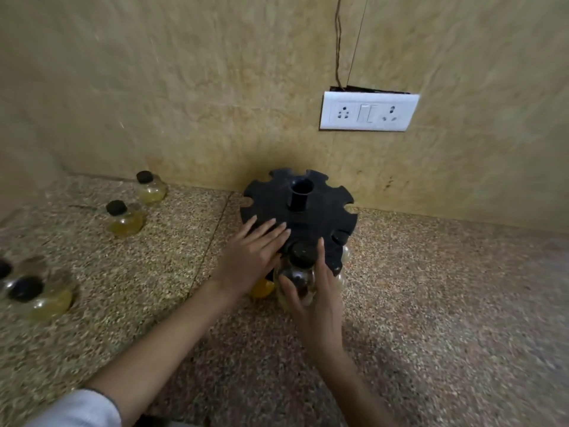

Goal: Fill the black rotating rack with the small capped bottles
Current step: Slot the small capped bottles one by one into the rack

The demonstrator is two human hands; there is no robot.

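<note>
At the rack (323, 208), our right hand (320, 303) grips a bottle (297, 272), left hand (249, 257) flat on top; rotation could dislodge it.

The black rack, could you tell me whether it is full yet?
Not full: the rack shows empty notches along its far rim, and capped bottles stand on the counter.

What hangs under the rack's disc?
The right hand holds a bottle in its slot; a yellow bottle shows beneath the left hand, a third bottle at right. The disc hides the rest.
</note>
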